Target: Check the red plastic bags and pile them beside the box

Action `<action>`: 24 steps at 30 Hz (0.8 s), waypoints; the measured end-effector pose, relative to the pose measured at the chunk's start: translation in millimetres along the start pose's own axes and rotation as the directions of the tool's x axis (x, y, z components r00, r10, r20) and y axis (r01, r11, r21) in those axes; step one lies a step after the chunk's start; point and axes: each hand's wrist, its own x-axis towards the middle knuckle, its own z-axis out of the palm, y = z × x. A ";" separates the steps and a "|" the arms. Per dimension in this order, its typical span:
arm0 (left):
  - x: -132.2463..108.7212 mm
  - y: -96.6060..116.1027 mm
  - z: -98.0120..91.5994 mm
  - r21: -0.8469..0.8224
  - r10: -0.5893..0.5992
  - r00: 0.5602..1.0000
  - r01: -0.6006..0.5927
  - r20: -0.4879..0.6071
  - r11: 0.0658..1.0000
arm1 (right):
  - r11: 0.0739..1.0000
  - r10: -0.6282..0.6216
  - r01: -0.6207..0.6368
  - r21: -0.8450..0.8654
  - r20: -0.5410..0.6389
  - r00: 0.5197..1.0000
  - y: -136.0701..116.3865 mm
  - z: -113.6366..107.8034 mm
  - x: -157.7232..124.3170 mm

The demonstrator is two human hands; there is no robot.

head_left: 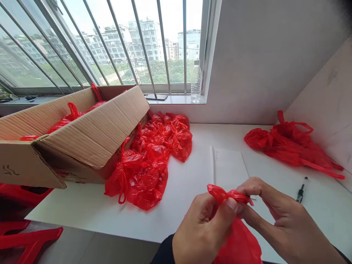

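Note:
A red plastic bag [240,242] hangs from my two hands over the front of the white table, its top twisted into a knot. My left hand [205,227] is closed on the bag just below the knot, thumb on top. The fingers of my right hand [271,212] pinch the short red end at the right of the knot. Behind my hands lies a white sheet or notebook [231,167], partly hidden by my right hand.
An open cardboard box [96,135] with red bags stands at the left. Several tied red bags [151,165] lie beside it. Loose red bags [297,146] and a pen [301,191] lie right. On the windowsill are a bottle [196,82] and a phone [156,97].

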 end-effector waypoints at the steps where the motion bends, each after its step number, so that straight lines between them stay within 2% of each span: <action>1: 3.4 0.7 -0.3 -0.048 -0.042 0.999 0.043 0.027 0.998 | 1.000 -0.020 0.020 0.000 -0.027 0.999 -0.8 0.0 0.3; 3: 9.2 0.4 -2.1 -0.188 -0.093 0.993 0.105 0.070 0.977 | 0.997 -0.082 0.081 -0.013 -0.059 0.995 -1.7 -0.7 -0.4; 6: 12.3 -0.6 -7.1 -0.372 -0.058 0.997 0.076 0.060 0.925 | 0.976 -0.210 0.209 -0.062 -0.006 0.978 -1.5 -1.4 -4.8; 7: 11.3 0.0 -8.8 -0.381 -0.034 0.997 0.056 0.064 0.923 | 0.964 -0.254 0.255 -0.082 0.024 0.967 -0.9 -1.2 -6.5; 9: 7.0 3.2 -11.3 -0.350 0.023 0.994 0.016 0.106 0.937 | 0.959 -0.259 0.264 -0.107 0.054 0.964 1.0 0.2 -8.9; 12: -1.3 9.2 -12.0 -0.227 0.071 0.986 -0.035 0.150 0.973 | 0.995 -0.100 0.100 -0.029 0.012 0.995 6.0 5.8 -7.2; 14: -4.8 9.4 -11.1 -0.015 0.105 0.987 -0.104 0.122 0.995 | 0.995 -0.015 0.008 0.103 0.064 0.998 10.2 11.9 -2.6; 16: -5.1 3.5 -10.4 0.283 0.193 0.979 -0.202 0.062 0.938 | 0.973 0.036 -0.073 0.219 0.167 0.985 14.7 18.7 3.2; 17: -4.2 -1.8 -10.4 0.423 0.278 0.960 -0.264 0.029 0.867 | 0.958 0.066 -0.120 0.261 0.207 0.976 17.2 22.0 6.0; 18: -2.7 -8.3 -10.8 0.535 0.387 0.922 -0.333 0.012 0.776 | 0.939 0.105 -0.174 0.295 0.235 0.966 19.7 24.9 8.7; 21: 3.2 -29.0 -14.3 0.718 0.678 0.734 -0.494 0.041 0.491 | 0.863 0.198 -0.316 0.393 0.312 0.929 27.9 30.8 14.9; 22: 4.8 -34.4 -16.1 0.741 0.736 0.674 -0.526 0.063 0.418 | 0.843 0.175 -0.325 0.429 0.353 0.919 30.6 31.7 16.3; 24: 6.5 -41.1 -19.9 0.759 0.783 0.610 -0.565 0.119 0.324 | 0.823 0.088 -0.303 0.480 0.420 0.903 35.7 32.2 18.2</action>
